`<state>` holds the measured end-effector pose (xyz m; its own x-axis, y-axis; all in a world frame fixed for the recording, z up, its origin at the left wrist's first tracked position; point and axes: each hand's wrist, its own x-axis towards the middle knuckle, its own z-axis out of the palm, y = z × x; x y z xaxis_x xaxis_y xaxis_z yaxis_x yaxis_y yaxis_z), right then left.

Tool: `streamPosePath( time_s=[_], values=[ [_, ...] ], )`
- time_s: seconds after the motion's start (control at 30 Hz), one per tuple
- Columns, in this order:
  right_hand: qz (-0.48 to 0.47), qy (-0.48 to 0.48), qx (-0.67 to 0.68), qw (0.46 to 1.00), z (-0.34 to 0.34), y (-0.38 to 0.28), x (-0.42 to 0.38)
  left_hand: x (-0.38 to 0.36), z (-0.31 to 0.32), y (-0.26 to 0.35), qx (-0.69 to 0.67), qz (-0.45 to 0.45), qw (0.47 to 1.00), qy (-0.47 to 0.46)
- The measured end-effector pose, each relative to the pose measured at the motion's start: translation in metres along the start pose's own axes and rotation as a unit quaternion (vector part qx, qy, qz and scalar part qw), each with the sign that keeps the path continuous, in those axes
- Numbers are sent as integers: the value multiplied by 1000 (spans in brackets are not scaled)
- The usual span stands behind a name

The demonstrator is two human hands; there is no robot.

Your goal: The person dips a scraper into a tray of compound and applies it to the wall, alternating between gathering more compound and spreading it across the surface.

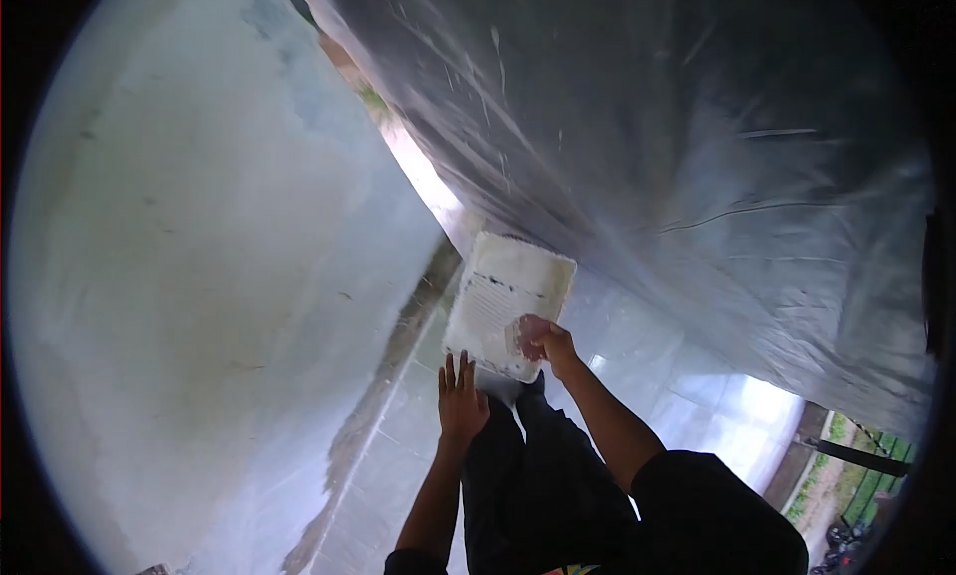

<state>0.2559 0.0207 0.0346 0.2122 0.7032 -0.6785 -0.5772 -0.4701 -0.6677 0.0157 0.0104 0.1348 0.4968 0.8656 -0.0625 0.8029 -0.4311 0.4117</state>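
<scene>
A white, paint-smeared roller tray [506, 294] with a ribbed middle lies just in front of my feet, dark marks along its surface and edge. My right hand [555, 345] is closed on a short, broad reddish tool [531, 337] with a whitish edge, held over the near right part of the tray. The exact kind of this tool is too blurred to make out. Fingers stretched and apart, my left hand [462, 401] has its fingertips right at the tray's near left edge and holds nothing.
A large pale wall [219, 276] rises on the left, with a rough strip [383, 391] along its foot. Translucent plastic sheeting [697, 177] hangs on the right. Grey tiled floor [393, 475] lies between them. Greenery [871, 465] shows through an opening at lower right.
</scene>
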Motion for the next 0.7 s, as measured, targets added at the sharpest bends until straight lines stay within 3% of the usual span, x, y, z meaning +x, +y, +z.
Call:
streamPosePath(
  time_s=[0.07,0.17,0.2,0.33,0.37,0.43,0.7],
  values=[
    [-44,-13,-24,999,-16,13,23,8,22,-7,-15,0,1000,-20],
    [-61,53,-182,980,-10,-4,42,29,49,-22,-30,22,998,-52],
    [-156,118,-298,934,-8,4,59,33,62,-30,-26,31,998,-51],
    [-258,140,-483,825,7,-28,93,47,105,-55,-41,16,996,-81],
    [-245,137,-491,824,9,-31,102,49,114,-59,-44,9,996,-79],
    [-308,99,-483,814,14,-33,116,49,131,-65,-65,-4,995,-77],
    [-328,40,-550,767,46,-21,151,53,166,-73,-104,-28,992,-62]
  ],
)
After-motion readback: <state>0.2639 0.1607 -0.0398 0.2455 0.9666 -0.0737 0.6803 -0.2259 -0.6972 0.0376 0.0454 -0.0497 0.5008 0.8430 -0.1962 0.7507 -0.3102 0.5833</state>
